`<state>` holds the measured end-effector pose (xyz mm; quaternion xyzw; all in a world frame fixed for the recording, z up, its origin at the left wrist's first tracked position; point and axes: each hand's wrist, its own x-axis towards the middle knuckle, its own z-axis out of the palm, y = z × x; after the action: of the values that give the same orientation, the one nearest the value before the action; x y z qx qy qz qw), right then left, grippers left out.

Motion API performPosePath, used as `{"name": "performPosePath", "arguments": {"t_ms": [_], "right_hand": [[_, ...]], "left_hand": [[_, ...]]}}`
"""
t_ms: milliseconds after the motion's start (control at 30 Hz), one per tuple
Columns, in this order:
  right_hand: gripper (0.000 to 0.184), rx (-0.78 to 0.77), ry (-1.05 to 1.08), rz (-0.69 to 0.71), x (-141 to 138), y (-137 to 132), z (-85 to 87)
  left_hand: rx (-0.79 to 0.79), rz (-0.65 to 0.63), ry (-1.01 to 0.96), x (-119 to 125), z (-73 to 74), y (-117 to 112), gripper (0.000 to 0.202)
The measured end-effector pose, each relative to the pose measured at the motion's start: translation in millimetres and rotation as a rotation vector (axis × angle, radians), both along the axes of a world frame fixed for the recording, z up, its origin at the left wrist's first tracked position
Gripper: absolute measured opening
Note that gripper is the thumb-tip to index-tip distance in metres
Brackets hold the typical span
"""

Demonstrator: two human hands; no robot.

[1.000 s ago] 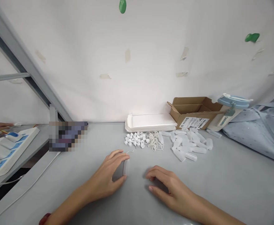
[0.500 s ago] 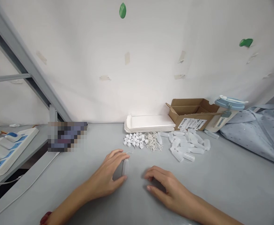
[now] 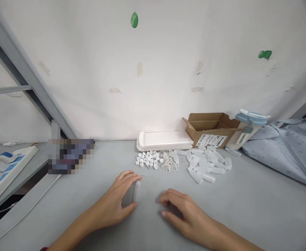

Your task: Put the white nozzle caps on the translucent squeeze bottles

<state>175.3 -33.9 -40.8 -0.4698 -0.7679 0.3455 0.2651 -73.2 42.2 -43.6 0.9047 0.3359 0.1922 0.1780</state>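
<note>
My left hand [image 3: 115, 204] rests on the grey table [image 3: 247, 209] with its fingers curled round a small translucent plastic vial [image 3: 136, 191]; a thin string shows by its fingertips. My right hand [image 3: 185, 212] lies just to the right, fingers loosely bent, tips on the table, and nothing visible in it. Behind the hands lie a pile of small white caps [image 3: 146, 159], a tangle of white strings [image 3: 168, 160] and a heap of several clear vials [image 3: 206, 164].
A stack of white trays [image 3: 166, 139] lies against the wall, beside an open cardboard box [image 3: 210, 129] and a tilted blue-lidded cup [image 3: 247, 127]. Light blue cloth [image 3: 286, 150] covers the right. A power strip [image 3: 1, 167] and cable [image 3: 24, 216] lie left.
Both hands stay put. The view has swung slightly, shifting everything left and down a little. A person's hand at the far left edge has gone out of view.
</note>
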Motion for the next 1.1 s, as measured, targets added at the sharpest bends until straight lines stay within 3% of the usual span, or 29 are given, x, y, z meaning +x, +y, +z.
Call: {"name": "performPosePath", "arguments": {"t_ms": [633, 800, 1000, 1100], "right_hand": [[0.013, 0.099, -0.055, -0.006, 4.2, 3.1, 4.0], [0.016, 0.219, -0.120, -0.034, 12.7, 8.1, 0.7], [0.019, 0.466, -0.265, -0.278, 45.7, 31.9, -2.5], [0.020, 0.529, -0.352, -0.403, 62.9, 41.9, -3.4]], "left_hand": [[-0.067, -0.002, 0.029, -3.0, -0.7, -2.0, 0.063], [-0.110, 0.007, 0.038, -0.6, 6.0, 0.8, 0.058], [0.033, -0.092, -0.014, 41.6, 35.5, 18.8, 0.037], [0.133, -0.102, 0.024, 73.5, 39.6, 33.4, 0.025]]}}
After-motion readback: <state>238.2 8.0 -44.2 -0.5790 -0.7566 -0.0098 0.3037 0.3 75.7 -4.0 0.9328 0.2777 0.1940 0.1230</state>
